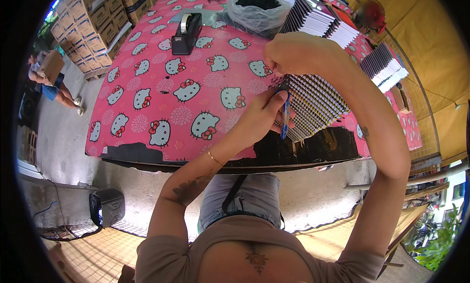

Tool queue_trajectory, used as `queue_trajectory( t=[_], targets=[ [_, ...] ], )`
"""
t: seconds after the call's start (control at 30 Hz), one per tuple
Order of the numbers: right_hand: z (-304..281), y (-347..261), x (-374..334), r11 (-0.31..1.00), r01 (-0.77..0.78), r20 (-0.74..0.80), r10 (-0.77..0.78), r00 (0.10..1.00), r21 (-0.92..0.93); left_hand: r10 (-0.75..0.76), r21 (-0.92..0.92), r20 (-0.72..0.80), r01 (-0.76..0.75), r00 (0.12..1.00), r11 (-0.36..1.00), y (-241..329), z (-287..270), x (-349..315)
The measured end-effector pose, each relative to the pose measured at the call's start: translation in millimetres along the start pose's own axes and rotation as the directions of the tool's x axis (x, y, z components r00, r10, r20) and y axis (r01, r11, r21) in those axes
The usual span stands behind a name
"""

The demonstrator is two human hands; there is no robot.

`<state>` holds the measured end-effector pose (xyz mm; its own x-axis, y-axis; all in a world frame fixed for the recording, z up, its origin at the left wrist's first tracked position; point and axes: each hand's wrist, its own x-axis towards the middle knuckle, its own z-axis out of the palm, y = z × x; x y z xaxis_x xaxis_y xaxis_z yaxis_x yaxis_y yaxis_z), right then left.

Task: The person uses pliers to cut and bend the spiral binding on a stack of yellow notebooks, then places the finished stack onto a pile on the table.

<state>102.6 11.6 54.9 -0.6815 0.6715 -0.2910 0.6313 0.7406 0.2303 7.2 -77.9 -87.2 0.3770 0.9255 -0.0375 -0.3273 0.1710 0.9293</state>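
Fingers: left hand (267,109) gripping one blue-handled tool (285,123), right hand's (290,53) grip unclear; one coil-bound stack (320,104) near pink patterned tabletop's (164,104) edge, room leftward.

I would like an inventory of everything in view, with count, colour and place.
table: one, pink patterned cover, centre
wire-bound stack: one, black and white, table's near right
blue-handled tool: one, blue, beside the stack
tape dispenser: one, black, table's far half
plastic bag: one, clear, black contents, table's far side
book stacks: at least two, black and white, table's far right
fan: one, red, upper right
tarp: at least one, yellow, right side
cardboard boxes: many, brown, upper left
co-worker: one, blue shorts, left, carrying a brown box
container: one, black, lower left
plants: several, green, lower right
left hand: one, bare, holding the blue-handled tool
right hand: one, bare, at stack's far end
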Motion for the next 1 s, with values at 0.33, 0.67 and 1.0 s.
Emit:
queue_trajectory(
  t=[0.33, 0.67, 1.0],
  targets=[
    [0, 0, 2, 0.999, -0.003, -0.016, 0.004, 1.000, 0.046, 0.021, 0.006, -0.010, -0.021, 1.000, 1.000, -3, 1, 1],
    [17, 0, 0, 0.980, 0.071, -0.179, -0.105, 0.978, -0.185, -0.003, 0.039, -0.012, 0.004, 1.000, 0.999, -13, 5, -11],
    [12, -12, -4, 0.936, 0.174, -0.222, -0.248, 0.943, -0.307, 0.016, -0.004, -0.045, -0.017, 0.999, 1.000, -17, 1, 0]
  ],
)
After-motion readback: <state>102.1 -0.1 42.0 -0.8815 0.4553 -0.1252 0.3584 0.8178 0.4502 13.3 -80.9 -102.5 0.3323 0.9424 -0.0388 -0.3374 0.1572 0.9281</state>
